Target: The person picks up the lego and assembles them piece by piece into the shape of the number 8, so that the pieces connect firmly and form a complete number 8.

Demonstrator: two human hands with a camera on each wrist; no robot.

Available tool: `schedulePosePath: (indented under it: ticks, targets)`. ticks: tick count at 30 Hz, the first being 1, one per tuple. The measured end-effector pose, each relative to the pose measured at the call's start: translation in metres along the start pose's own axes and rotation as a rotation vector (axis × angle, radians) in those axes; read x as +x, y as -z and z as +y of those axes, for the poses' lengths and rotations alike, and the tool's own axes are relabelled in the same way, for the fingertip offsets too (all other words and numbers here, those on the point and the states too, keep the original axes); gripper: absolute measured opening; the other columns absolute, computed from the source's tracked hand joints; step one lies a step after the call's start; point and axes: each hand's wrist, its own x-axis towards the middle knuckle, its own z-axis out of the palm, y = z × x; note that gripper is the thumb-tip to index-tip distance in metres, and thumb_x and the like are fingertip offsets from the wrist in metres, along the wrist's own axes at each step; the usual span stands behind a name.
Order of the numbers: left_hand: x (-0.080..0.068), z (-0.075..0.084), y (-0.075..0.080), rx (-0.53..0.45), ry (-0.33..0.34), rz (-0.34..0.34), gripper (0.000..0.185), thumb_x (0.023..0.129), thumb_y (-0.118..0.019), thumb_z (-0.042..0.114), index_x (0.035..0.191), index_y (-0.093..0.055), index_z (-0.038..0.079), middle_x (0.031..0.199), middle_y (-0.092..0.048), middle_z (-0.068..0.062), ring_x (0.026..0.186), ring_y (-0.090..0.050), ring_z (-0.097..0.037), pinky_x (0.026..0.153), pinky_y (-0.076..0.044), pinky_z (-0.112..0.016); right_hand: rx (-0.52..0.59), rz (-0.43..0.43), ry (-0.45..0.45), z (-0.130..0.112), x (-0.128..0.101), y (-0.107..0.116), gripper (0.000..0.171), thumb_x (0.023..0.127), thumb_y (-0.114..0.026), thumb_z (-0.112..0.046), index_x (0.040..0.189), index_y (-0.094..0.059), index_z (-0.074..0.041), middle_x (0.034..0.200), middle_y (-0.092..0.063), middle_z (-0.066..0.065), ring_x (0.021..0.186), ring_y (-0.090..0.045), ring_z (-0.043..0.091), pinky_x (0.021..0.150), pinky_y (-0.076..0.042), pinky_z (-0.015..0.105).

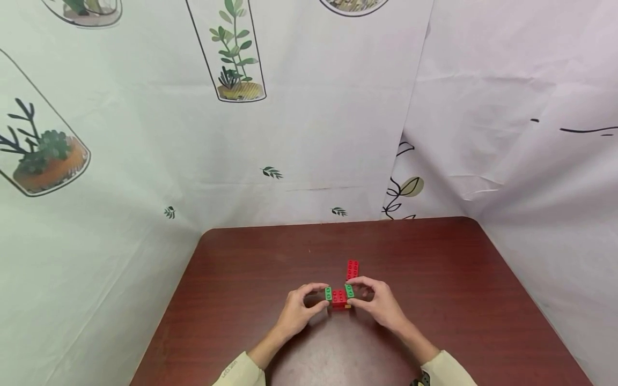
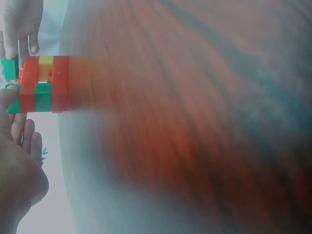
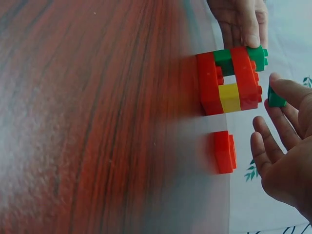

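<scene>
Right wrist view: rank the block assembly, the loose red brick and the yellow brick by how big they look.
1. block assembly
2. loose red brick
3. yellow brick, partly hidden inside the assembly, so its full size is unsure.

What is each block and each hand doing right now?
Block stack: resting on the table, red, green and yellow blocks joined together.
Loose red block: lying flat on the table, apart from the stack, untouched.
Left hand: pinching the stack's left green block.
Right hand: pinching the right green block.
</scene>
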Motion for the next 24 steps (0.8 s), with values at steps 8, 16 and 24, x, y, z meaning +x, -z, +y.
schedulePosePath:
  ticks: [8, 16, 24]
  targets:
    - [-0.0001, -0.0003, -0.0002, -0.001, -0.011, 0.009, 0.036, 0.095, -0.084, 0.023, 0.129, -0.074, 0.018, 0.122, -0.074, 0.009, 0.115, -0.068, -0.017, 0.100, -0.056, -0.042, 0.006, -0.010, 0.000, 0.0036, -0.0009, -0.0043, 0.038, 0.082, -0.093, -0.009, 0.117, -0.077, -0.014, 0.097, -0.073, -0.005, 0.080, -0.067, 0.026, 0.071, -0.056, 0.029]
    - [-0.0006, 0.0013, -0.0003, -0.008, -0.011, 0.012, 0.036, 0.095, -0.084, 0.022, 0.129, -0.074, 0.019, 0.121, -0.074, 0.008, 0.114, -0.069, -0.017, 0.099, -0.056, -0.045, -0.007, -0.009, -0.009, 0.0033, -0.0015, -0.0049, 0.040, 0.081, -0.093, -0.006, 0.117, -0.077, -0.014, 0.096, -0.073, -0.003, 0.078, -0.066, 0.029, 0.069, -0.056, 0.030]
    - [-0.0016, 0.0014, -0.0001, 0.005, -0.015, 0.008, 0.036, 0.095, -0.084, 0.023, 0.130, -0.074, 0.021, 0.122, -0.074, 0.009, 0.115, -0.069, -0.017, 0.099, -0.056, -0.043, -0.052, -0.008, -0.008, 0.0026, 0.0007, -0.0053, 0.038, 0.081, -0.093, -0.007, 0.114, -0.078, -0.014, 0.095, -0.074, -0.004, 0.078, -0.066, 0.025, 0.069, -0.056, 0.031]
